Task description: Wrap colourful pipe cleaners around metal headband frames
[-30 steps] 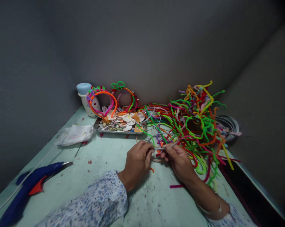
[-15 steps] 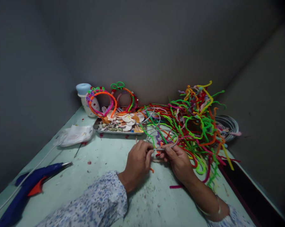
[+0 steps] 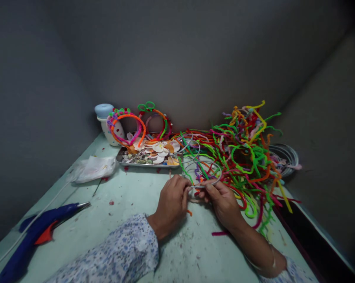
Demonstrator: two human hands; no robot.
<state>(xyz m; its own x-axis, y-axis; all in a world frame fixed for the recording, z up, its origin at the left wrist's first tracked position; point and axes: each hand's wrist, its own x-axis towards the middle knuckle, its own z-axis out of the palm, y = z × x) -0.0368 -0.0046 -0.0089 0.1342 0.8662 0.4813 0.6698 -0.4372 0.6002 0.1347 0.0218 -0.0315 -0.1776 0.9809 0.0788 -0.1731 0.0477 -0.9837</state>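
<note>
Your left hand (image 3: pixel 171 200) and right hand (image 3: pixel 223 202) pinch a round grey wire hoop (image 3: pixel 219 177) before the silver metal tray (image 3: pixel 149 165), apparently shaping it; grip steadily.

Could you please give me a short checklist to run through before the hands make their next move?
1. Left hand pinching the wire ring: ok, fingertips on its near side.
2. Right hand gripping the same ring: ok, thumb and fingers closed on it.
3. Wire ring free of the pipe cleaners: cannot tell; they overlap in view, but contact is unclear.
4. Glue gun away from both hands: ok, lying apart at the table's left.
5. Glue gun nozzle cool: cannot tell.
</note>
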